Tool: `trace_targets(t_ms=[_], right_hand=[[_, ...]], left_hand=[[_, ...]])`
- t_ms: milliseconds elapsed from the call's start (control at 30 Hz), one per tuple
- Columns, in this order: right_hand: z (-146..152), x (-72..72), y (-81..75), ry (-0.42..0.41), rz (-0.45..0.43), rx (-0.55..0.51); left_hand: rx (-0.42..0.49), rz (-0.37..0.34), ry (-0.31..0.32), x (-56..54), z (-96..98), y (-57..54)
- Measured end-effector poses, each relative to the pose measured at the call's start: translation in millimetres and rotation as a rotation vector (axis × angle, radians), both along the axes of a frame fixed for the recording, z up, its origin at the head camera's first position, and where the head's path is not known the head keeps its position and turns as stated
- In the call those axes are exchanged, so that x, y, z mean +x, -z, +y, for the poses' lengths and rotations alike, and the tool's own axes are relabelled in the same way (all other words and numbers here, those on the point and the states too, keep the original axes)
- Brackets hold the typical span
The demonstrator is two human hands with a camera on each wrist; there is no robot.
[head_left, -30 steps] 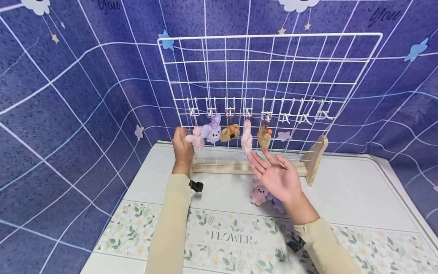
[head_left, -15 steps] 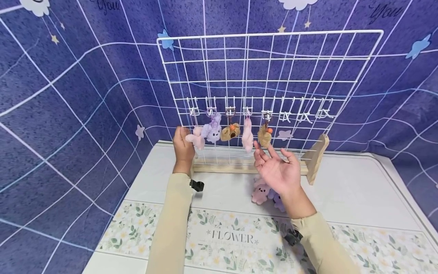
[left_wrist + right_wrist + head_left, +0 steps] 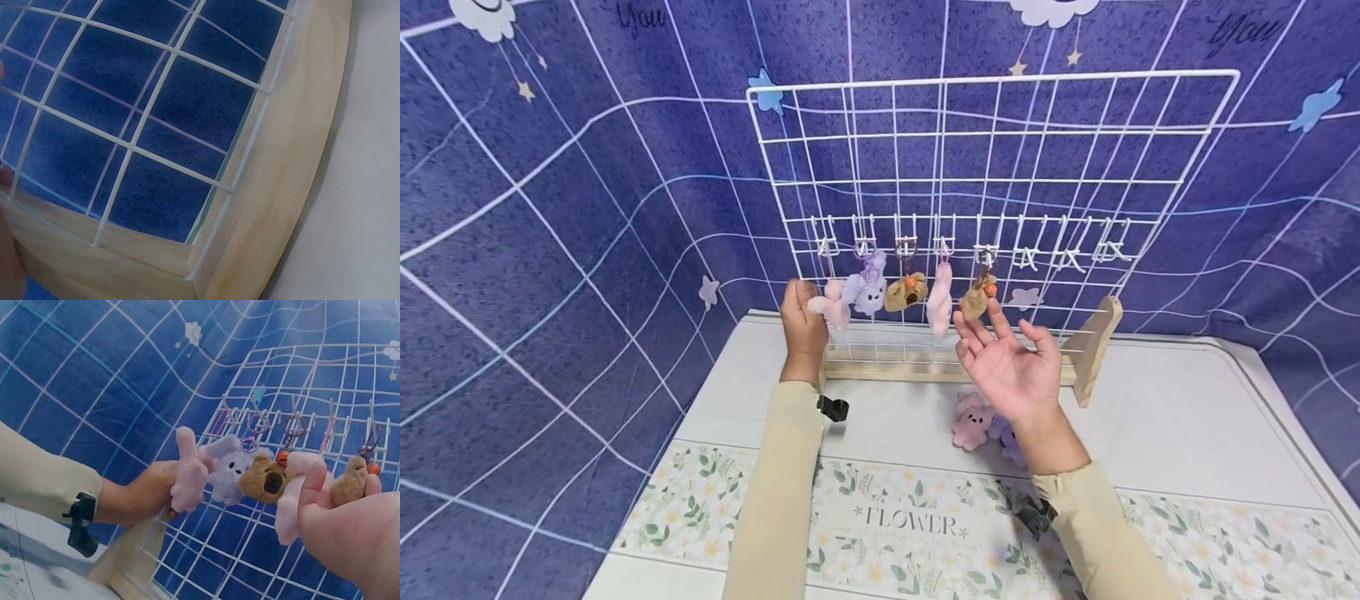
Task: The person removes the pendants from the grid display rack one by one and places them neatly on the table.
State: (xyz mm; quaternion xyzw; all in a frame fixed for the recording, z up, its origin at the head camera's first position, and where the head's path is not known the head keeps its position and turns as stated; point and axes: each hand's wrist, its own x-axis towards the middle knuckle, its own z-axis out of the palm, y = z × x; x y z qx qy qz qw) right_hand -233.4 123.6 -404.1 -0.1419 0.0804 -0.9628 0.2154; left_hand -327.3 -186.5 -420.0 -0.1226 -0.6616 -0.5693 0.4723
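Observation:
A white wire grid rack on wooden feet stands upright, with plush keychains hanging from a row of white hooks. My left hand grips the rack's left edge, close to a pink plush keychain. My right hand is palm up beneath the brown bear keychain, its fingertips touching the plush. In the right wrist view that brown bear sits among the fingers, partly hidden by them. Left of it hang another pink plush, a brown bear and a lilac plush.
On the white tabletop, a pink plush and a purple plush lie below my right hand, the purple one partly hidden. Bare hooks continue to the right. A blue patterned cloth surrounds the rack.
My right hand has shifted slightly up from below the rightmost bear to touch it, its fingers bending a little. The bear has tilted to the left. My left hand stays put.

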Motion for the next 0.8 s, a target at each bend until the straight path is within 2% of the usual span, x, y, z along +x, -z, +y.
trace_targets(t_ms=[100,267,400,500,633,800], right_hand=[[0.9,0.4,-2.6,0.046,0.011,0.035],[2.0,3.7,-10.4,0.144,0.010,0.159],[3.2,7.1,-17.3,0.228,-0.009,0.247],[5.0,7.4,-20.5,0.250,-0.038,0.260],[9.1,3.7,-21.6,0.222,-0.078,0.220],[9.1,5.6,-28.1,0.252,-0.121,0.243]], left_hand=[[-0.011,-0.007,-0.007,-0.2,1.0,0.3],[-0.005,-0.017,-0.029,-0.6,1.5,1.1],[0.000,-0.013,-0.013,-0.8,1.4,1.2],[0.001,-0.010,-0.001,-0.8,1.0,1.4],[-0.001,-0.012,-0.007,-0.9,0.2,1.9],[-0.001,-0.017,-0.003,-0.1,0.2,0.5]])
